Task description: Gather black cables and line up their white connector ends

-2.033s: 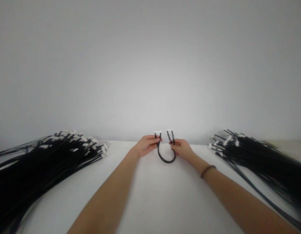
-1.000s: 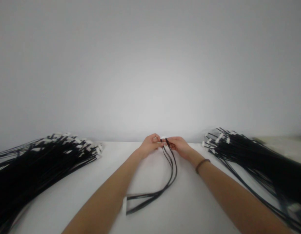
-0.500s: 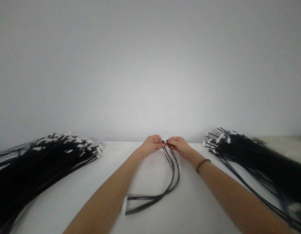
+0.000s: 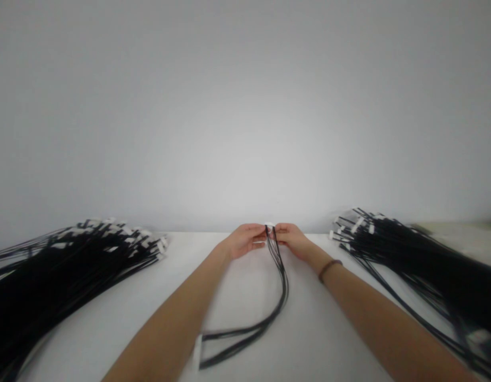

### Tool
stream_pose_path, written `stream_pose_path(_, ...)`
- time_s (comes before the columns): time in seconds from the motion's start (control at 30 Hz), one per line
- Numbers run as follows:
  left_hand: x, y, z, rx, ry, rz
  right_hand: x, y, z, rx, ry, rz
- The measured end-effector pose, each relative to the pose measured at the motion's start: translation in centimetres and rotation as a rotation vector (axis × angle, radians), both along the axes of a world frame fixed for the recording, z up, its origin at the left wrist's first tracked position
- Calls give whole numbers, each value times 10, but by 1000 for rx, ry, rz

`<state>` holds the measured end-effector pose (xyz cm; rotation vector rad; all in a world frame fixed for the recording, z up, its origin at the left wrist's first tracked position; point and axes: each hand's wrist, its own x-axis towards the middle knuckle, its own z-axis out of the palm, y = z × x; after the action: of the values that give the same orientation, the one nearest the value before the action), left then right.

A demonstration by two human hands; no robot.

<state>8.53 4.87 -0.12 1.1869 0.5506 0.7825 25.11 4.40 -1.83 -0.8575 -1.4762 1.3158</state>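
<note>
Between my two hands is one end of a black wire harness (image 4: 284, 286), with a small white connector (image 4: 269, 225) at its tip. My left hand (image 4: 247, 240) pinches that connector from the left, fingers closed at its edge. From the other side, my right hand (image 4: 291, 239) holds it with closed fingers near where the wires enter. The black wires hang down in a curve toward me and bend left. A wider white connector (image 4: 198, 352) at their other end lies on the table beside my left forearm.
A large pile of black wire harnesses (image 4: 70, 286) with white connectors lies at the left. Another such bundle (image 4: 420, 260) lies at the right. Both rest on the white table (image 4: 309, 329), which meets a plain pale wall (image 4: 245, 116) behind my hands.
The upper connector has risen slightly and its wires have drawn closer together. The lower connector has slid a little toward me and to the left. Both hands keep their hold.
</note>
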Motion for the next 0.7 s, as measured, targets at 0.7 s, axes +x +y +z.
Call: stream_pose_path(0.7,5,4,-5,-1,-26,36,1,3,-4,36,-46,19)
